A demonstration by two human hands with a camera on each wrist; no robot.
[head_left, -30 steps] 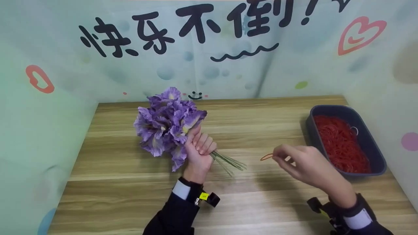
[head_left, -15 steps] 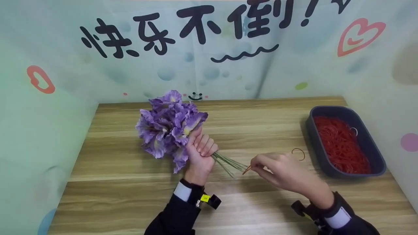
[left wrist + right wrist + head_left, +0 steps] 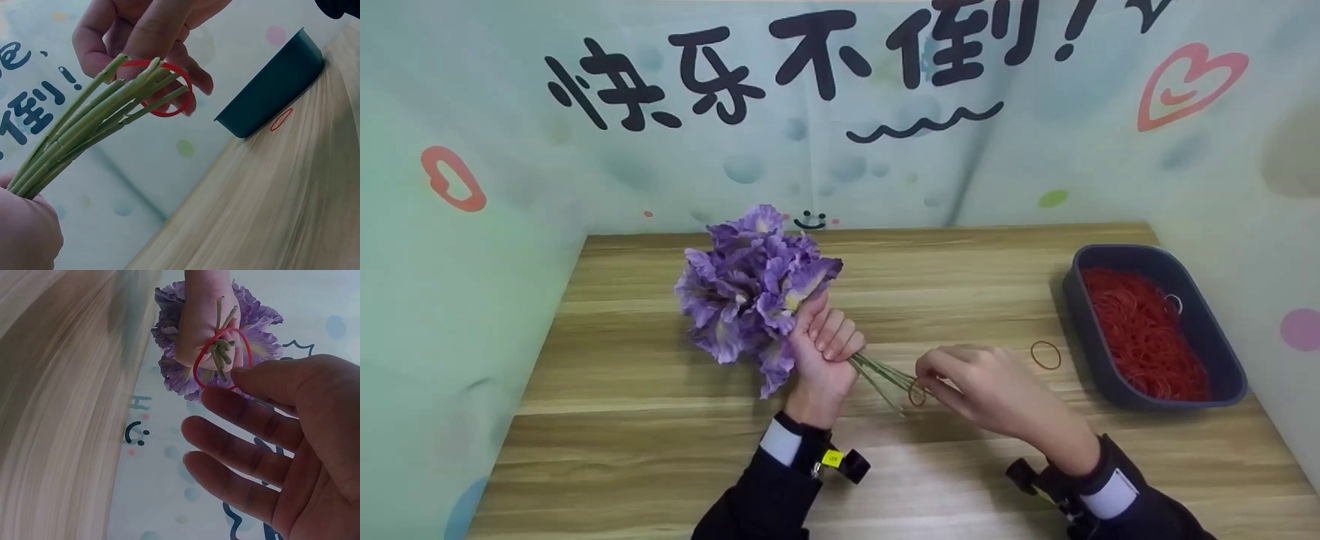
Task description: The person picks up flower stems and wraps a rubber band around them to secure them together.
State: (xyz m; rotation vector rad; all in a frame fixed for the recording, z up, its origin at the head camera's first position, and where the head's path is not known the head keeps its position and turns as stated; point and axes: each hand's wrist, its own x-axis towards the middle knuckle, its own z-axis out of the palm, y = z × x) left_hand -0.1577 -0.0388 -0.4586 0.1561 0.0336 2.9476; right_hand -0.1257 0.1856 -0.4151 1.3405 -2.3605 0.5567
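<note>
My left hand [image 3: 826, 352] grips a bunch of purple irises [image 3: 742, 292], the blooms leaning to the far left and the green stems [image 3: 84, 124] sticking out to the right. Between thumb and index finger, my right hand [image 3: 994, 386] pinches a red rubber band [image 3: 248, 346] at the stem ends. Seen from the right wrist, the band's loop frames most of the cut tips, while a couple of stems stick out past its edge. The other fingers of that hand are spread apart. The left palm hides the upper stems.
A dark blue bin [image 3: 1084, 341] full of red rubber bands [image 3: 1147, 334] stands at the right of the wooden table [image 3: 630, 450]. One loose rubber band [image 3: 1032, 354] lies left of the bin. A printed backdrop [image 3: 675, 172] encloses the back and sides.
My right hand has moved left with the rubber band, from near the bin to the stem ends. The loose band on the table has come into sight. My left hand stays nearly still.
</note>
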